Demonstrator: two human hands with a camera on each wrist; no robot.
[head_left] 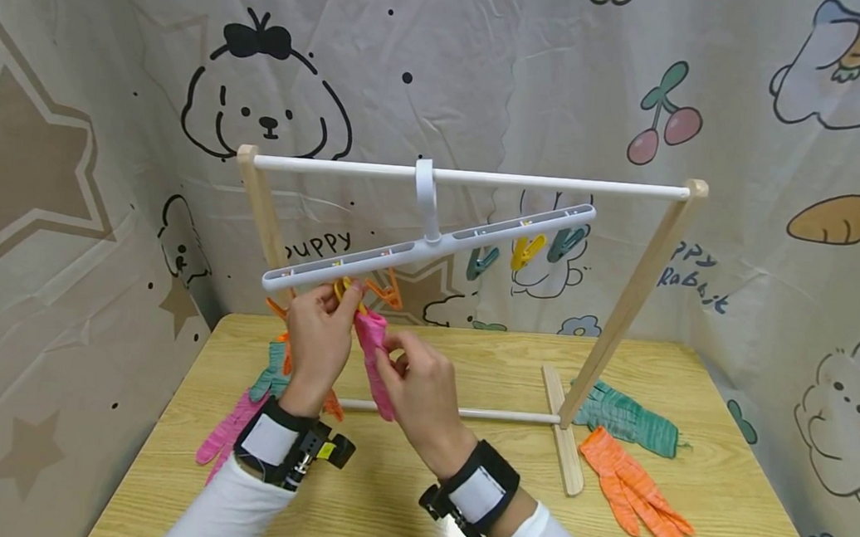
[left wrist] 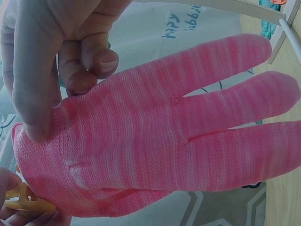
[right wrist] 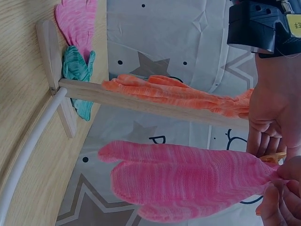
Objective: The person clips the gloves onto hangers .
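Both hands are up at the low end of the white clip hanger [head_left: 431,248]. The left hand [head_left: 318,327] pinches a yellow clip [head_left: 344,289] under it, and the right hand [head_left: 418,384] has its fingers [head_left: 392,357] gripping the pink glove [head_left: 373,356], which dangles just below that clip, above the bench [head_left: 458,503].
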